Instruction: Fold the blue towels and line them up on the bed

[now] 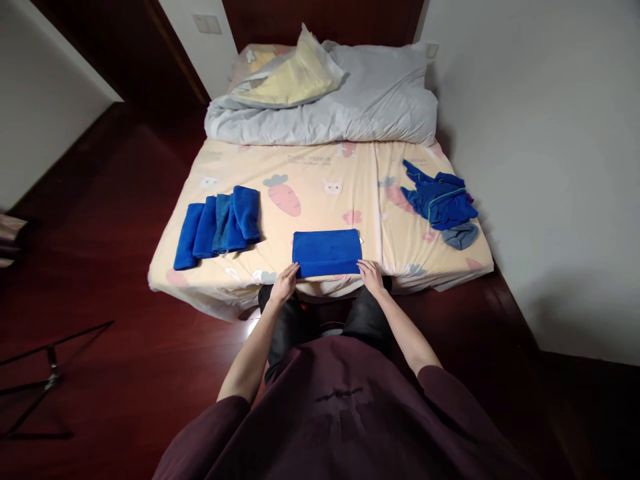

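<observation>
A blue towel (327, 248) lies flat near the front edge of the bed, with its near edge folded over into a strip. My left hand (285, 283) pinches the near left corner of that strip. At the near right corner, my right hand (372, 276) has its fingers closed on the cloth too. A small white tag sticks out at the towel's right side. To the left, several folded blue towels (187, 237) lie overlapping in a row. On the right sits a crumpled heap of blue cloths (440, 200) with a greyish-blue piece at its near end.
The bed (320, 160) has a pale yellow sheet with carrots and rabbits. A grey quilt (385, 93) and a yellow pillow (295, 77) are bunched at its head. A black tripod leg (50, 373) stands on the dark red floor at left. A white wall (550, 167) runs along the right.
</observation>
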The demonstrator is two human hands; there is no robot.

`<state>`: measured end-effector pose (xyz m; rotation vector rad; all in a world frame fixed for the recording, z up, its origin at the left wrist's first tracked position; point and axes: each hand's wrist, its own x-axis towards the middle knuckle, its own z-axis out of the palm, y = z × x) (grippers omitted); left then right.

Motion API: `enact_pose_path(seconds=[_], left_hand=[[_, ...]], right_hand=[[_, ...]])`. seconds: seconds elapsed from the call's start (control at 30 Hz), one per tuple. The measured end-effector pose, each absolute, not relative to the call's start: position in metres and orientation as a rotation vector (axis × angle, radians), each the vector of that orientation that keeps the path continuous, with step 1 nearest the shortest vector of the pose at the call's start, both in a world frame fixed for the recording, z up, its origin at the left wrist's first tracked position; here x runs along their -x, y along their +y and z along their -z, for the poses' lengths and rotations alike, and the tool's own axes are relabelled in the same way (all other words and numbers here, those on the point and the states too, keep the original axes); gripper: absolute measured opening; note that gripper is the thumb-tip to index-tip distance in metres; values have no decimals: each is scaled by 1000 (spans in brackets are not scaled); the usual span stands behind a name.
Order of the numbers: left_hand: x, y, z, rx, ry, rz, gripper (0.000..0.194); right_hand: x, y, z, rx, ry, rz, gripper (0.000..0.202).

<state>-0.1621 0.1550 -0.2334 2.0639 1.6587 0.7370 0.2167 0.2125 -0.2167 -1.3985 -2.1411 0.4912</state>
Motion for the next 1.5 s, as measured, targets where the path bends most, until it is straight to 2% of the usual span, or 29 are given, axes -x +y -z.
enact_pose_path(seconds=[0.2,0.37,0.6,0.73,0.93,1.23,1.5], left_hand=[[166,151,231,-2067,1604,-662,71],[160,155,234,-2014,1705,-671,75],[153,168,230,-2061,1818,-483,62],[153,175,226,-2082,1845,-451,55],[157,174,224,-2071,1788,-512,54],[172,166,217,-1889,1785,-531,55],[172,176,219,-1469,1701,-904,42]], right_hand=[[-228,209,218,1335,-2165,-579,42],[-226,207,221,1358,-2220,-575,58],[-222,217,224,1435,-2182,-554,48],[-215,225,221,1498,-2231,-534,53],[-210,228,222,1561,-2196,-498,54],[-223,229,220,1503,-2093,-642,47],[-217,242,230,1480,-1580,-939,33]])
